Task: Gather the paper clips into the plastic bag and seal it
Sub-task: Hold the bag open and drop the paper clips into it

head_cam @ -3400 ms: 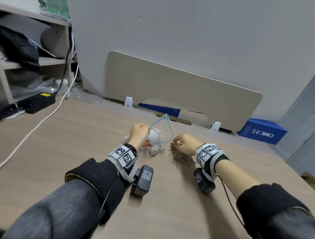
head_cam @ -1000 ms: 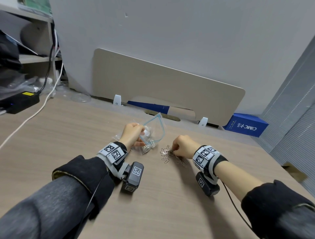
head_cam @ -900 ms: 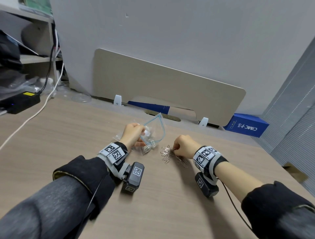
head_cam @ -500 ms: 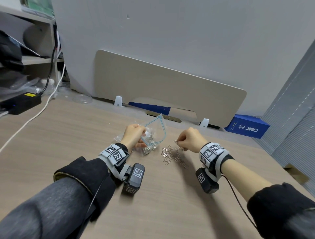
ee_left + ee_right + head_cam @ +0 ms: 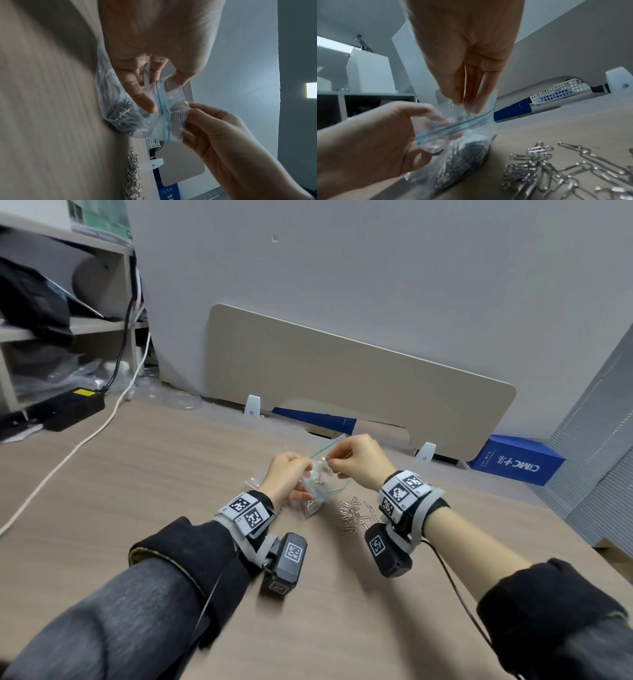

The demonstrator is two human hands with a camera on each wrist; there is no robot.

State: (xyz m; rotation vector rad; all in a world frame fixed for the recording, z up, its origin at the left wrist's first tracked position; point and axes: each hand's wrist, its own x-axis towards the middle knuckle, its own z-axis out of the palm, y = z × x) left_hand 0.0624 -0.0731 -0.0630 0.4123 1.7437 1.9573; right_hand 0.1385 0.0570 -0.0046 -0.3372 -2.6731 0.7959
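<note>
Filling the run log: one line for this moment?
left hand holds plastic bag open | right hand drops clips in | loose paper clips remain on table

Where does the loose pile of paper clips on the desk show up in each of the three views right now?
Head: loose paper clips lie on the desk just below centre, beside the right wrist.
Left wrist: along the bottom edge, left of centre.
Right wrist: lower right corner.
Shared landmark: the plastic bag with its blue zip line, next to the pile.
</note>
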